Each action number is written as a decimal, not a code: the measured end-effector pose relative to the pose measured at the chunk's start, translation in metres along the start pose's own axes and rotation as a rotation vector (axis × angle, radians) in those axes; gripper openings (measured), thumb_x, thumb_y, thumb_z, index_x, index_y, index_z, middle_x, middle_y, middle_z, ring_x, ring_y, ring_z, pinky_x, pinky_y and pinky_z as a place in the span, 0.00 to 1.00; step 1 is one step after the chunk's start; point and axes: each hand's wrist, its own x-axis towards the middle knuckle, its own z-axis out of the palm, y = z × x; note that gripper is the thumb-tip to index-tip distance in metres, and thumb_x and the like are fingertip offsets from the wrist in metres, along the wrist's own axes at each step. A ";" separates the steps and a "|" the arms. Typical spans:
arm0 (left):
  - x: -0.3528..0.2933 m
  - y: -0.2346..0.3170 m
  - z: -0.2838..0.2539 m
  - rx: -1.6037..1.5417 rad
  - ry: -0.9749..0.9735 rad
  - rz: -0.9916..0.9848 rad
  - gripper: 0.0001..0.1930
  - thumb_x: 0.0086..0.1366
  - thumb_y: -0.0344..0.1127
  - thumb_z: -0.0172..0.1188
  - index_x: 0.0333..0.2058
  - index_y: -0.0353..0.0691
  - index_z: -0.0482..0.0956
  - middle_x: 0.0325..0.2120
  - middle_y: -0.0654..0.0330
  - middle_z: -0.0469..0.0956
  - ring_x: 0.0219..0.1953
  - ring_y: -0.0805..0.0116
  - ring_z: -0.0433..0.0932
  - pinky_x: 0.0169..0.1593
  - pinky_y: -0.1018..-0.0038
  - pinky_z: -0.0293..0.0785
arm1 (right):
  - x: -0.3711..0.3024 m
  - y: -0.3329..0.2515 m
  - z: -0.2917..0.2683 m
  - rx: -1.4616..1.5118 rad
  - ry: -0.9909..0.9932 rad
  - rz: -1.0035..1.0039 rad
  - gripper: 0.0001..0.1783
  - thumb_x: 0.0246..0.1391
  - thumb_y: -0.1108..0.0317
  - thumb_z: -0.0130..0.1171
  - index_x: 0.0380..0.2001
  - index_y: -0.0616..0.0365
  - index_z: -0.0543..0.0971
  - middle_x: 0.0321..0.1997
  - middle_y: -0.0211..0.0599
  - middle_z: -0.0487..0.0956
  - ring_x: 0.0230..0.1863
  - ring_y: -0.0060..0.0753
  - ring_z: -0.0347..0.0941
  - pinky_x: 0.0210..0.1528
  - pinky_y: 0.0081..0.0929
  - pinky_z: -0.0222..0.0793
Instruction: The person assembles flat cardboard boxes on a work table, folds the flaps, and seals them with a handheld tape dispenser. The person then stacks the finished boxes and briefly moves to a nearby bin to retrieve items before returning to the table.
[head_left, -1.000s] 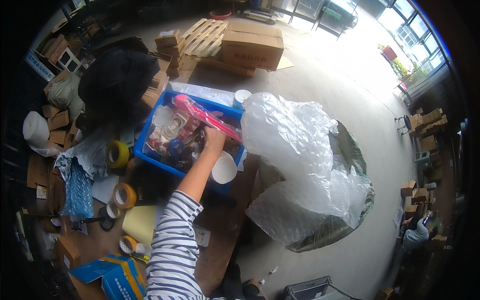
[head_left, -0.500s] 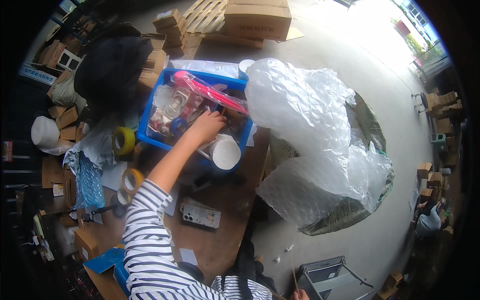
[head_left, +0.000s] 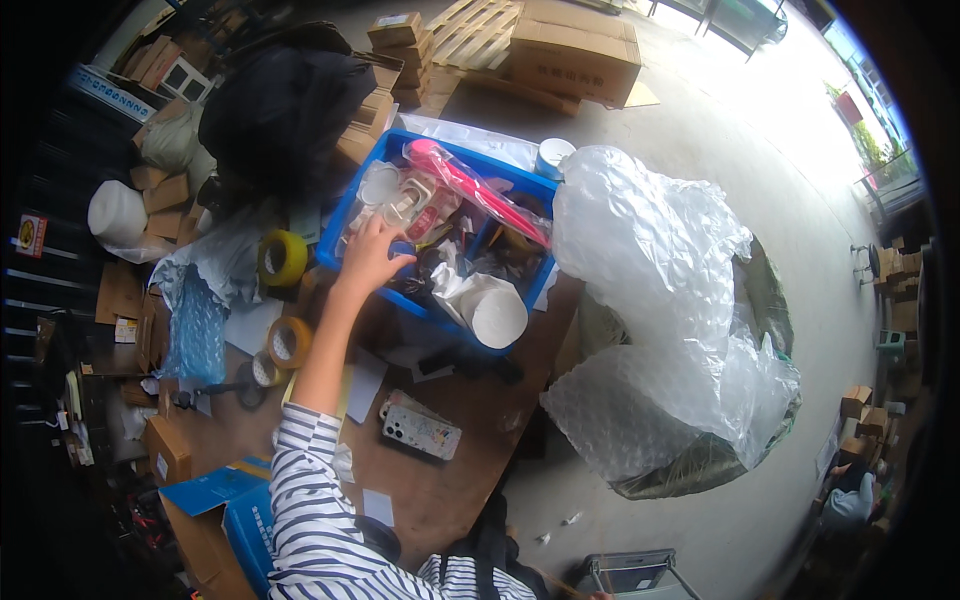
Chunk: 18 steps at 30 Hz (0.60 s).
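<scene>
My left hand [head_left: 372, 256], on a striped-sleeved arm, reaches into the near left side of a blue plastic bin [head_left: 336, 222]. Its thumb and fingers close around a small blue roll [head_left: 403, 250]; the fingers partly hide it. Around it in the bin lie clear plastic packets, a long bright pink item [head_left: 480, 193] in a clear sleeve, and a white paper roll [head_left: 498, 312] at the near right corner. Of my right hand [head_left: 600, 596] only a sliver shows at the lower edge, beside a thin brown strand; its fingers are cut off.
A large sack [head_left: 770, 300] stuffed with bubble wrap [head_left: 660, 300] stands right of the brown table [head_left: 440, 490]. Tape rolls [head_left: 283, 258], a phone [head_left: 420, 425] and a blue carton [head_left: 245, 520] lie nearer. A folding stool [head_left: 630, 570] sits at lower right.
My left hand has moved from the middle of the bin left to the blue roll and closed on it. The view has shifted; my right hand has almost left it.
</scene>
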 end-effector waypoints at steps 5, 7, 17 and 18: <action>-0.020 -0.006 0.023 -0.107 0.175 -0.014 0.30 0.51 0.36 0.77 0.49 0.42 0.70 0.46 0.55 0.70 0.55 0.48 0.67 0.61 0.61 0.65 | 0.012 -0.020 0.002 0.138 -0.077 0.070 0.19 0.68 0.55 0.55 0.54 0.53 0.78 0.43 0.47 0.84 0.44 0.43 0.81 0.48 0.38 0.75; -0.023 -0.006 0.025 -0.276 0.177 -0.035 0.27 0.51 0.32 0.76 0.48 0.42 0.72 0.45 0.54 0.72 0.54 0.49 0.68 0.59 0.60 0.66 | 0.017 -0.023 0.001 0.110 -0.091 0.073 0.19 0.68 0.55 0.54 0.54 0.53 0.78 0.43 0.47 0.84 0.44 0.44 0.81 0.47 0.39 0.75; 0.000 0.001 0.013 0.060 0.683 -0.105 0.22 0.55 0.24 0.70 0.49 0.41 0.80 0.49 0.54 0.74 0.56 0.52 0.70 0.59 0.63 0.67 | 0.018 -0.009 -0.006 -0.099 -0.085 0.085 0.16 0.68 0.56 0.54 0.53 0.50 0.77 0.41 0.46 0.83 0.41 0.44 0.79 0.45 0.41 0.74; 0.009 0.011 0.009 0.043 0.656 -0.006 0.21 0.55 0.25 0.70 0.49 0.39 0.79 0.52 0.56 0.73 0.58 0.53 0.68 0.59 0.61 0.67 | 0.015 -0.008 -0.005 -0.149 -0.090 0.105 0.16 0.68 0.56 0.54 0.53 0.50 0.77 0.41 0.45 0.82 0.41 0.44 0.79 0.44 0.42 0.74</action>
